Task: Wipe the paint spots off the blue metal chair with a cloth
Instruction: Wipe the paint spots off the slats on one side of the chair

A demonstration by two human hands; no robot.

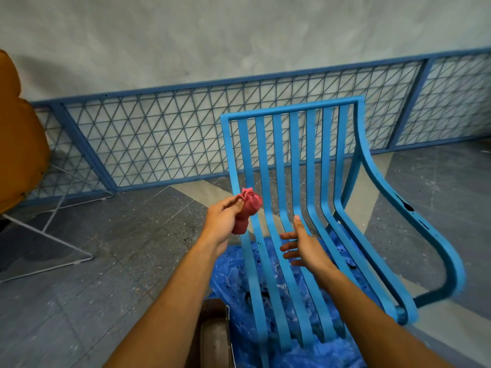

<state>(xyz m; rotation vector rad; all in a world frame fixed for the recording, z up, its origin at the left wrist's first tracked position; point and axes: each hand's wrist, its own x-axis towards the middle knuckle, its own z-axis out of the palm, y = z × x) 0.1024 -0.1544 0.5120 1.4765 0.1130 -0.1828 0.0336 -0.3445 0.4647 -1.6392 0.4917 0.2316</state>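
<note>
**Blue metal chair, cloth in hand**

Blue plastic sheet (233, 274): on floor, under chair. Left hand (225, 216): grasping bunched pink cloth (248, 208) at chair's left rail, contact unclear. Right hand (305, 245): released, fingers spread above seat slats. Blue metal chair (297, 160): dark paint spots (406, 207) on 1 armrest. Mesh panel (159, 134): against wall behind.

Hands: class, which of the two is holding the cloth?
The left hand, gripping the bunched red cloth; the right hand is open and empty over the blue chair.
</note>
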